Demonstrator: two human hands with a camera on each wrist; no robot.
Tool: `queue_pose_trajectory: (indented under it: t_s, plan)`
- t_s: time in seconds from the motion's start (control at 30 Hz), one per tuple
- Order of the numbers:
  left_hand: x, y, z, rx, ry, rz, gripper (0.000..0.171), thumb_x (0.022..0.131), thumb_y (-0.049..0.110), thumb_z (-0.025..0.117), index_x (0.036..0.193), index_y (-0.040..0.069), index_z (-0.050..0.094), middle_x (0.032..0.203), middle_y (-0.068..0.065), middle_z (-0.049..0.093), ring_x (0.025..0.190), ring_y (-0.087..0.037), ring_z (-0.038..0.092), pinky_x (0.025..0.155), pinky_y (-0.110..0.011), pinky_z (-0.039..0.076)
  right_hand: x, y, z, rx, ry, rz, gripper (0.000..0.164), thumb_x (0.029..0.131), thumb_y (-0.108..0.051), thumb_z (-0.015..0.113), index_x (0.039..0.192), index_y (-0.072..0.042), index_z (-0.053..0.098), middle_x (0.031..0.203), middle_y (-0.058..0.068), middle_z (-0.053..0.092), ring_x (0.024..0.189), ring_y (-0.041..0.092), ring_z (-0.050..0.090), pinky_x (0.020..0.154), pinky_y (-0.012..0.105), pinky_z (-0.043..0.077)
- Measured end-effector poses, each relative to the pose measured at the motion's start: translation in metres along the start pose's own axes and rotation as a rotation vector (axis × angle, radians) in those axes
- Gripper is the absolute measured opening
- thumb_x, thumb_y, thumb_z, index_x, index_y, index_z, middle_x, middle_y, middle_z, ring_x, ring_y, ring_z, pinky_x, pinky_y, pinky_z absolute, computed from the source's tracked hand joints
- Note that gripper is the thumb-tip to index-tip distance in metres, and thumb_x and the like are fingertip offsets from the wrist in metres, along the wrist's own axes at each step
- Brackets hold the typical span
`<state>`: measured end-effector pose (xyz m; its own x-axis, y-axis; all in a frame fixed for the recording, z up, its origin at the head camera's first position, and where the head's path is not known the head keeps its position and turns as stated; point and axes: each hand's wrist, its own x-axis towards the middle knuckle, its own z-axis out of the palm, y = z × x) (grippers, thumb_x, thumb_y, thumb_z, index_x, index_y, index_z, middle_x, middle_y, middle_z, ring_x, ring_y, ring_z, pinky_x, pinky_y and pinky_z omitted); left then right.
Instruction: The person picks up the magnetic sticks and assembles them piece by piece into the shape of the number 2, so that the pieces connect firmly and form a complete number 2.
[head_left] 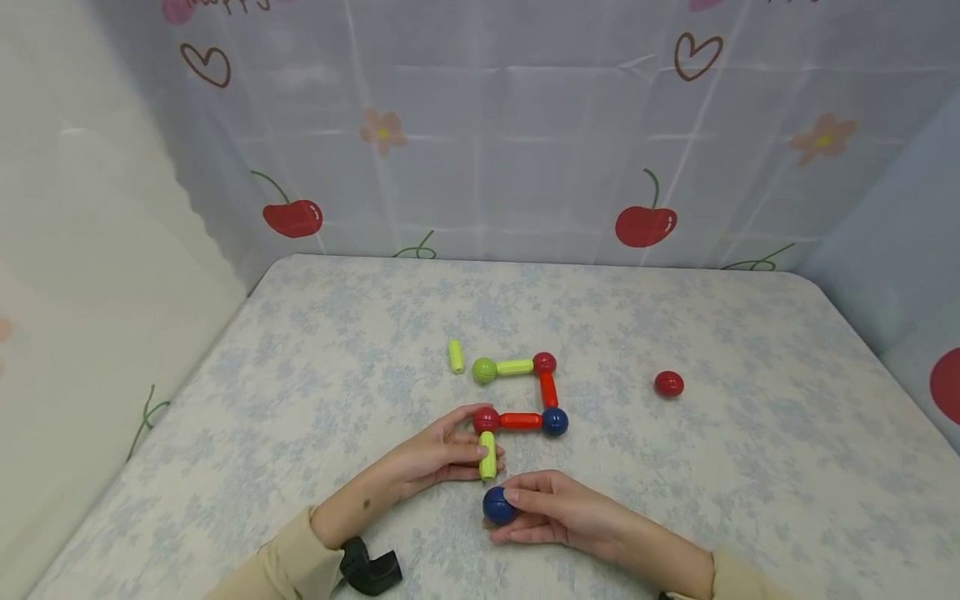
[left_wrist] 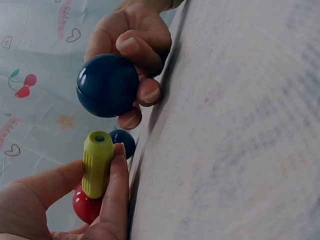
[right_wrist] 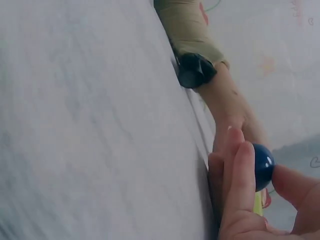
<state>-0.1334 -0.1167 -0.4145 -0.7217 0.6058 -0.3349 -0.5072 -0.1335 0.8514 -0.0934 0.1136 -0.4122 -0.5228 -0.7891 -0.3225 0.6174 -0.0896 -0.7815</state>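
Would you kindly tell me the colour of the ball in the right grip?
The held ball is dark blue; the left wrist view shows it best.

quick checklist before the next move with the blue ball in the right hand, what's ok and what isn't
1. Right hand has the held blue ball: ok, pinched.
2. Left hand steadies the near green rod: ok, gripped at its sides.
3. Rod's free end uncovered: ok, it shows bare in the left wrist view.
4. Held ball joined to that rod: not ok, a gap shows between them.
5. Loose green rod joined to the green ball: not ok, it lies apart.
6. Firmness of existing joints: cannot tell.
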Motion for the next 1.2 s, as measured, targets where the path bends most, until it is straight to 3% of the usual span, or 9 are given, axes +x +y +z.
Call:
queue_pose_trajectory:
  t_s: [0.23,0.43,0.53,0.63,0.73,0.83,0.93,1.07,1.2]
  plan:
    - [0.000,-0.001,-0.001,0.009,-0.004,0.013,0.065,0.093,0.000,0.054,0.148,0.007,0.019,0.113,-0.020,0.061,0.103,-0.027,0.060,0.087,-0.040,0.046,0.006,0.007,0.009,0.081,0.063,-0.023,0.043,0.099,-0.018,0.049,0.127,0.014,0.044,0.115,0.026,0.058,0.105,0.025,0.059,0.088,0.032,0.044]
    - [0.000,-0.001,-0.003,0.031,0.001,0.019,0.065,0.093,0.000,0.054,0.148,0.007,0.019,0.113,-0.019,0.061,0.102,-0.027,0.060,0.087,-0.040,0.047,0.009,0.007,0.011,0.030,0.132,-0.014,0.045,0.099,-0.019,0.049,0.129,0.015,0.041,0.114,0.027,0.058,0.104,0.026,0.060,0.087,0.032,0.045]
    - [0.000,-0.001,-0.001,0.022,0.000,0.016,0.067,0.092,-0.002,0.054,0.148,0.006,0.017,0.112,-0.019,0.061,0.102,-0.028,0.060,0.087,-0.041,0.046,0.008,0.002,0.007,-0.095,0.158,0.010,0.045,0.099,-0.021,0.050,0.128,0.012,0.044,0.108,0.025,0.062,0.098,0.028,0.062,0.083,0.034,0.048]
    - [-0.001,-0.002,0.000,0.015,0.001,0.014,0.070,0.091,-0.004,0.055,0.148,0.006,0.015,0.113,-0.019,0.060,0.103,-0.029,0.060,0.087,-0.042,0.046,0.004,-0.011,-0.002,-0.323,0.138,0.000,0.039,0.099,-0.021,0.050,0.124,0.010,0.051,0.099,0.022,0.065,0.089,0.028,0.066,0.076,0.035,0.052]
    - [-0.001,-0.002,0.000,0.010,-0.001,0.013,0.071,0.090,-0.005,0.055,0.148,0.006,0.015,0.113,-0.020,0.060,0.103,-0.030,0.059,0.087,-0.042,0.046,-0.001,-0.031,-0.014,-0.601,0.126,-0.090,0.033,0.098,-0.019,0.051,0.116,0.007,0.059,0.091,0.016,0.066,0.079,0.026,0.066,0.069,0.033,0.053]
    - [0.000,-0.001,-0.001,-0.015,-0.012,0.009,0.070,0.091,-0.005,0.055,0.148,0.006,0.016,0.115,-0.021,0.059,0.104,-0.030,0.059,0.088,-0.043,0.045,-0.002,-0.058,-0.022,-0.799,0.180,-0.207,0.029,0.098,-0.018,0.052,0.111,0.007,0.061,0.090,0.014,0.066,0.078,0.029,0.064,0.070,0.037,0.053]
    - [0.000,-0.001,-0.002,-0.038,-0.030,0.004,0.070,0.091,-0.005,0.055,0.148,0.006,0.015,0.117,-0.022,0.058,0.105,-0.030,0.059,0.089,-0.043,0.044,0.009,-0.087,-0.025,-0.859,0.296,-0.294,0.030,0.097,-0.019,0.054,0.113,0.005,0.061,0.096,0.016,0.065,0.085,0.031,0.063,0.076,0.042,0.051]
    - [-0.001,0.000,-0.002,-0.043,-0.023,-0.009,0.070,0.092,-0.004,0.055,0.148,0.007,0.014,0.119,-0.022,0.057,0.105,-0.031,0.059,0.089,-0.043,0.044,0.040,-0.117,-0.024,-0.796,0.436,-0.375,0.034,0.097,-0.021,0.054,0.120,0.004,0.058,0.110,0.018,0.062,0.099,0.030,0.061,0.087,0.044,0.046]
    - [-0.001,0.000,-0.003,-0.065,-0.035,-0.023,0.068,0.093,-0.002,0.053,0.149,0.009,0.014,0.119,-0.022,0.057,0.107,-0.032,0.057,0.089,-0.043,0.044,0.074,-0.125,-0.021,-0.905,0.485,-0.356,0.041,0.097,-0.023,0.054,0.130,0.000,0.052,0.124,0.017,0.055,0.113,0.029,0.052,0.094,0.044,0.040]
